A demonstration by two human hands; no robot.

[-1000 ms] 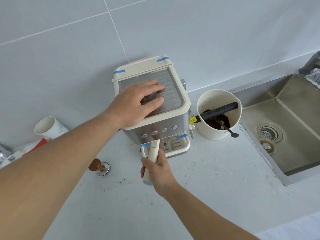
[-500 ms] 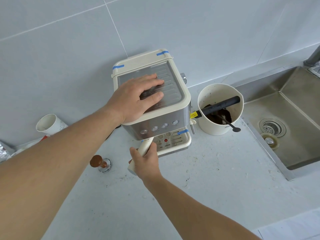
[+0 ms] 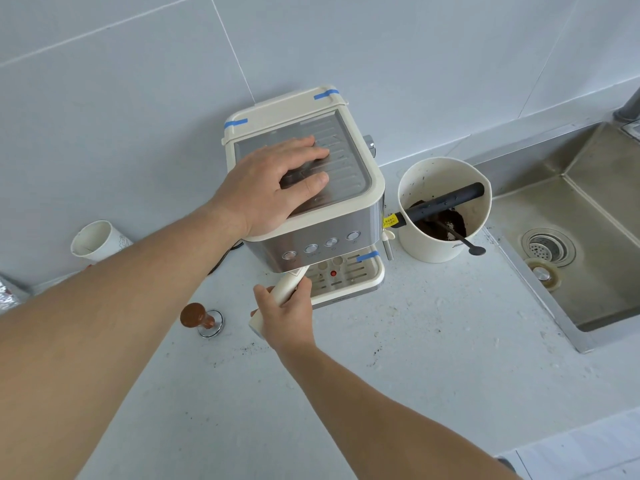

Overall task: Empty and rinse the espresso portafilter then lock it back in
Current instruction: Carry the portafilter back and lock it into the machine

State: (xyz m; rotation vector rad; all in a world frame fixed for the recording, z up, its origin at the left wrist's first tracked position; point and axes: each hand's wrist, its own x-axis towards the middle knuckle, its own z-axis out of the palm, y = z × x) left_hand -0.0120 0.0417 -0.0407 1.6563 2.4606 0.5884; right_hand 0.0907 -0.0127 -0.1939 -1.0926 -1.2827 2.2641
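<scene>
A cream and steel espresso machine (image 3: pixel 349 216) stands against the tiled wall. My left hand (image 3: pixel 277 183) lies flat on its ribbed top, fingers spread. My right hand (image 3: pixel 285 315) is wrapped around the cream portafilter handle (image 3: pixel 290 280), which sticks out from under the machine's front, angled toward the lower left. The portafilter's basket end is hidden under the machine. To the right stands a cream knock box (image 3: pixel 444 211) with a black bar and dark coffee grounds inside. The steel sink (image 3: pixel 585 237) lies at the far right.
A wooden-topped tamper (image 3: pixel 202 318) stands on the counter left of my right hand. A paper cup (image 3: pixel 98 241) lies tipped by the wall at left. A small spoon (image 3: pixel 465 242) leans out of the knock box. Loose grounds speckle the white counter (image 3: pixel 415 358).
My right hand has swung the portafilter handle from pointing straight out to angled toward the left. My left hand stayed pressed on the machine's top.
</scene>
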